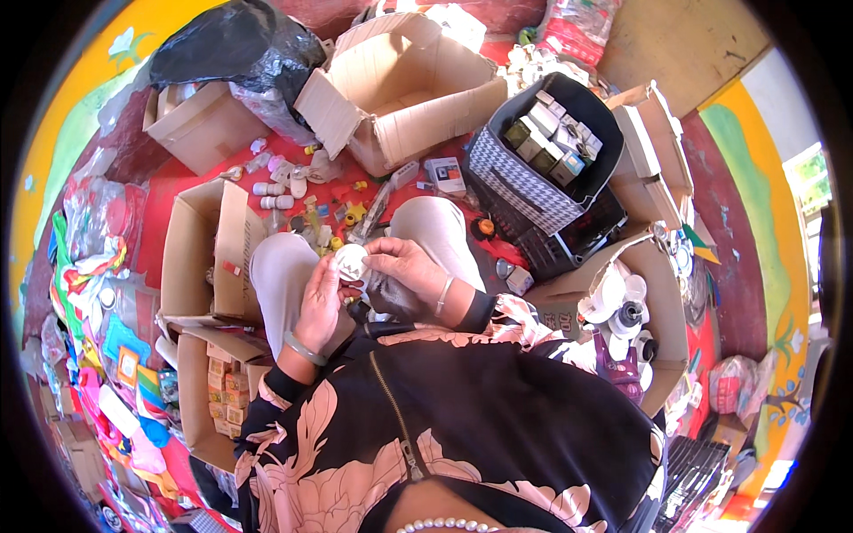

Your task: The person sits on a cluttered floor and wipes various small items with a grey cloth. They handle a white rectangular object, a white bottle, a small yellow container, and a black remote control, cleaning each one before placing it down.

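A small white round disc-like piece [352, 261] is held up between my two hands, above my knees. My left hand [317, 306] grips its near left edge, with a bangle on the wrist. From the other side, the fingers of my right hand [411, 268] pinch its right edge. Its face carries some raised or cut pattern, too small to make out. Just beyond my knees, small loose things lie on the red floor covering, among them a yellow star-shaped piece [354, 213] and white cylinders [276, 202].
An open cardboard box [418, 67] stands ahead. At right are a houndstooth basket [524, 182] holding small boxes, a black crate [591, 233] and a box with bottles [668, 329]. Cartons [233, 258] flank my left leg. Colourful goods [133, 391] heap at far left.
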Demonstrator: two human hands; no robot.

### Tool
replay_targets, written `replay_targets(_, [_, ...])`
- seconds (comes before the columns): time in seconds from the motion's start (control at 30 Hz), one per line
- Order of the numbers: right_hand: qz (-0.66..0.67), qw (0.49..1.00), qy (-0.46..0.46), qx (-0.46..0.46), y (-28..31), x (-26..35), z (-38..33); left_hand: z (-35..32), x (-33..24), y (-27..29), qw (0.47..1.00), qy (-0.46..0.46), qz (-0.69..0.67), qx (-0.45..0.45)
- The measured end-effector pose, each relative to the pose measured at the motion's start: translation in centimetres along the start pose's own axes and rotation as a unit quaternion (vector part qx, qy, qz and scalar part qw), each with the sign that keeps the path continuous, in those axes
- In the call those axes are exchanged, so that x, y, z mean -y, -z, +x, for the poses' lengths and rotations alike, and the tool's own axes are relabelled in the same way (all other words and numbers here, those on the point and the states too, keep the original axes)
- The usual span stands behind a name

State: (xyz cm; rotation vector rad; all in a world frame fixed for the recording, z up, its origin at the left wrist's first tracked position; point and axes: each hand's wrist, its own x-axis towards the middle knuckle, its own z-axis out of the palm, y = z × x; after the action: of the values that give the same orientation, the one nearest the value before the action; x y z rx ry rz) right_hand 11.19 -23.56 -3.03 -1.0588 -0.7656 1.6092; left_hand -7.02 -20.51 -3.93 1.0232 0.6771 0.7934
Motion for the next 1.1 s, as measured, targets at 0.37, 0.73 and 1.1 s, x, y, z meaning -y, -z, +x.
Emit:
replay_targets(0.37, [0.117, 0.990, 0.016, -0.071, -0.1, 1.4, 0.8, 3.5, -1.9, -1.6, 0.986, -0.133, 0.073, 0.070])
replay_targets(0.73, [0.051, 0.998, -0.016, 0.036, -2.0, 3.6, 0.8, 5.0, -4.7, 2.6, 0.984, -0.113, 0.136, -0.020])
replay_targets(1.1, [-0.449, 0.893, 0.022, 0.021, 2.1, 0.9, 7.9, 8.3, 1.2, 5.7, 0.987, 0.059, 0.019, -0.149])
